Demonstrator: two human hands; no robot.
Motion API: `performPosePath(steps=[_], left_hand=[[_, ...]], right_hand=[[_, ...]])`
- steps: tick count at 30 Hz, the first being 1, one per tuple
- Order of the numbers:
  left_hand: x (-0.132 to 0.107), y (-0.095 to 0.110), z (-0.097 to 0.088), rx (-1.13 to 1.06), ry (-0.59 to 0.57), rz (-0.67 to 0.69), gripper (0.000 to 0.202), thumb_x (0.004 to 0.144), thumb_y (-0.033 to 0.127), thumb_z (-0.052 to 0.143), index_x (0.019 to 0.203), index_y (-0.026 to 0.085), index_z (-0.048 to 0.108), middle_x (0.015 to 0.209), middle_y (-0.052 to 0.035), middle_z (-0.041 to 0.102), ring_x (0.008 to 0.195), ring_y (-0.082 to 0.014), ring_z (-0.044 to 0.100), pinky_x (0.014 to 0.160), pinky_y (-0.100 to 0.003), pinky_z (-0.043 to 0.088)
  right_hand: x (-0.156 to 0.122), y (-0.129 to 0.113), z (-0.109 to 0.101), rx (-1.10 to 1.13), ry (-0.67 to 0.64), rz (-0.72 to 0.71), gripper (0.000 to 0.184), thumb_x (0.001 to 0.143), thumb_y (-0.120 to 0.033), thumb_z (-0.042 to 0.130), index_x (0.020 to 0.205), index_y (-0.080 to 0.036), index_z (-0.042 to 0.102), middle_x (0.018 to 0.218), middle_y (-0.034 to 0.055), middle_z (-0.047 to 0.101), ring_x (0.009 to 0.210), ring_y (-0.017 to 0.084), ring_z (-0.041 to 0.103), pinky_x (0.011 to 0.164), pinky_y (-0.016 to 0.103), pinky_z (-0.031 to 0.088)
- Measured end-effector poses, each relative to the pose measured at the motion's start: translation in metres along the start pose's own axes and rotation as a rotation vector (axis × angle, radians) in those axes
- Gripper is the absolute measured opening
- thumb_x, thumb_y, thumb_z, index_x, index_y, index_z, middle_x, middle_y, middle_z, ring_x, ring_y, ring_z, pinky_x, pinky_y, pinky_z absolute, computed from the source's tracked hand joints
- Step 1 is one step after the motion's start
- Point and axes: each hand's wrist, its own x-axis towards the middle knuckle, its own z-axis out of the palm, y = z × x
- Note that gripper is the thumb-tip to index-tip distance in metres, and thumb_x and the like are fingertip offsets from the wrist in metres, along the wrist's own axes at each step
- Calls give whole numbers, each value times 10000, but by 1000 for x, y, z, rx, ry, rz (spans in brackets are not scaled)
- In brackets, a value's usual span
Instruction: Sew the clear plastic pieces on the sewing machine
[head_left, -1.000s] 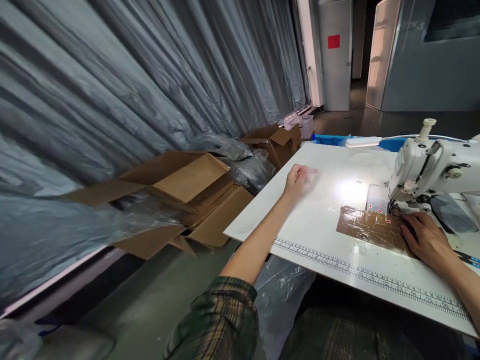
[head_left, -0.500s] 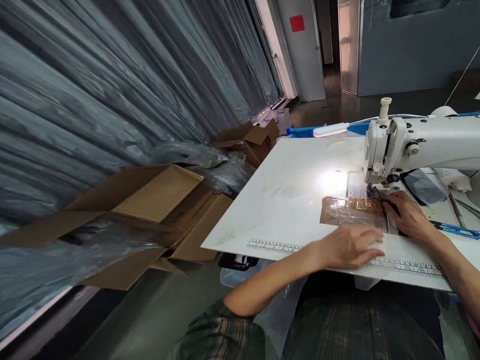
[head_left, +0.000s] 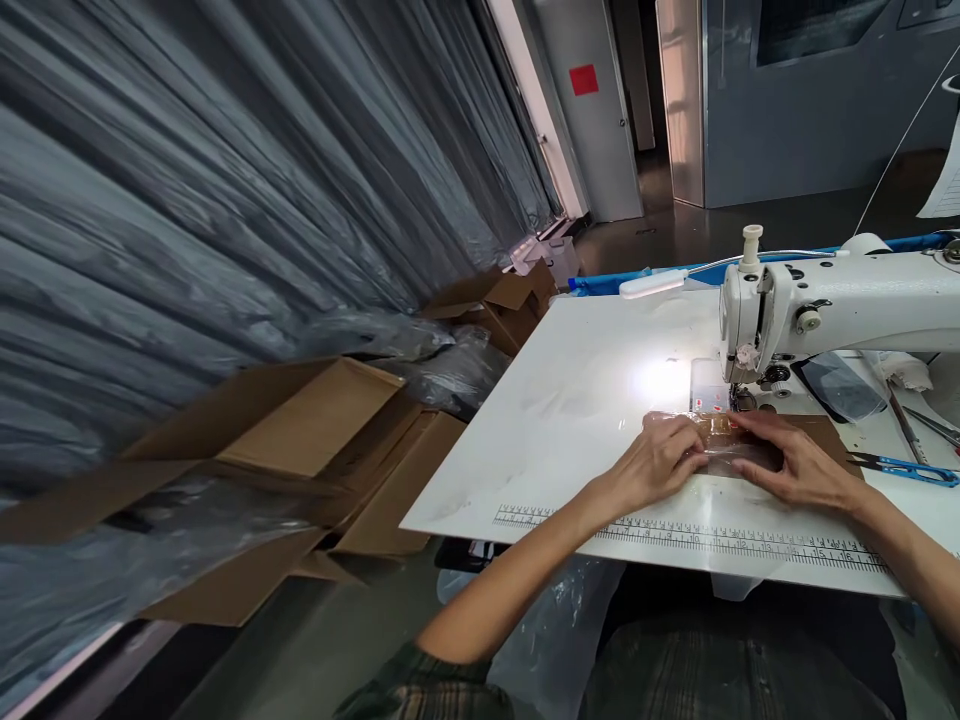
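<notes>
A brown sheet [head_left: 823, 432] with a shiny clear plastic layer [head_left: 721, 462] lies on the white table, just in front of the sewing machine's needle area. My left hand [head_left: 664, 462] has its fingers bent over the left end of the plastic, gripping it. From the other side, my right hand [head_left: 799, 468] holds the sheet, thumb near the front edge and fingers across the top. The fingertips of both hands are close together. The white sewing machine [head_left: 757, 320] stands just beyond, its presser foot [head_left: 735, 398] near the sheet's back edge.
Blue-handled thread snips [head_left: 911, 468], tweezers [head_left: 906, 425] and a dark pouch-like piece [head_left: 840, 385] lie to the right. A printed ruler scale [head_left: 694, 535] runs along the table's front edge. Open cardboard boxes [head_left: 315, 400] stand left of the table.
My left hand has moved up from the table's front edge onto the plastic. The brown sheet has shifted right and lies partly under my right hand, whose fingers now reach over it.
</notes>
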Motion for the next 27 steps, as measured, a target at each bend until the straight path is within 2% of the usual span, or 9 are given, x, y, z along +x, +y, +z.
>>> performPosePath(steps=[2, 4, 8, 11, 13, 16, 20, 23, 27], left_hand=[[-2, 10, -8, -89, -27, 2, 82, 947, 208, 575, 878, 180, 608, 887, -58, 701, 832, -190, 676, 772, -347, 544], [-8, 25, -20, -182, -38, -34, 86, 946, 221, 566, 889, 189, 622, 831, -43, 703, 752, -163, 674, 703, -308, 552], [-20, 52, -50, -427, -61, -144, 105, 922, 292, 618, 878, 202, 651, 787, -25, 703, 690, -128, 668, 630, -248, 552], [-21, 54, -63, -639, -154, -252, 108, 895, 304, 655, 863, 201, 656, 736, -4, 696, 633, -105, 660, 582, -211, 551], [-14, 43, -61, -745, -203, -308, 127, 875, 311, 683, 857, 188, 654, 726, -1, 694, 631, -102, 668, 579, -203, 565], [4, 18, -42, -879, -212, -426, 181, 855, 318, 724, 846, 161, 635, 707, -4, 690, 644, -109, 689, 586, -208, 583], [25, -8, -13, -1010, -29, -629, 249, 850, 321, 770, 845, 135, 606, 698, -11, 690, 639, -115, 702, 601, -230, 602], [28, -15, -3, -1073, 61, -648, 270, 844, 327, 791, 856, 125, 613, 721, -17, 700, 660, -126, 718, 650, -265, 624], [25, -17, 0, -1138, 127, -642, 289, 815, 341, 818, 864, 125, 633, 783, -23, 718, 686, -132, 727, 697, -291, 637]], right_hand=[[-2, -4, 1, 32, -86, -6, 667, 861, -463, 629, 1442, -148, 541, 1316, 163, 662, 1218, 313, 623, 1054, 525, 492], [-7, -12, -1, 99, -175, 43, 587, 885, -426, 587, 1408, -159, 583, 1189, 133, 725, 1109, 289, 678, 1008, 502, 525], [-24, -35, -13, 289, -334, 265, 464, 887, -488, 621, 1259, -223, 703, 1070, 90, 760, 969, 262, 710, 870, 408, 580], [-32, -44, -24, 553, -479, 449, 595, 822, -610, 682, 1257, -204, 691, 854, 53, 751, 782, 208, 702, 730, 329, 585], [-28, -42, -28, 650, -521, 518, 673, 771, -661, 706, 1250, -189, 682, 777, 30, 720, 718, 182, 680, 673, 300, 570], [-12, -28, -30, 570, -466, 551, 691, 722, -660, 738, 1212, -176, 684, 773, 34, 709, 678, 172, 656, 571, 273, 521], [11, -8, -28, 431, -272, 542, 604, 729, -570, 753, 1169, -167, 659, 728, 23, 695, 629, 167, 625, 565, 295, 511], [22, -1, -24, 463, -167, 571, 552, 691, -560, 792, 1065, -179, 648, 708, 18, 687, 638, 174, 638, 579, 308, 523], [27, -1, -19, 546, -98, 599, 584, 652, -684, 789, 937, -199, 633, 751, 53, 722, 679, 197, 686, 606, 331, 559]])
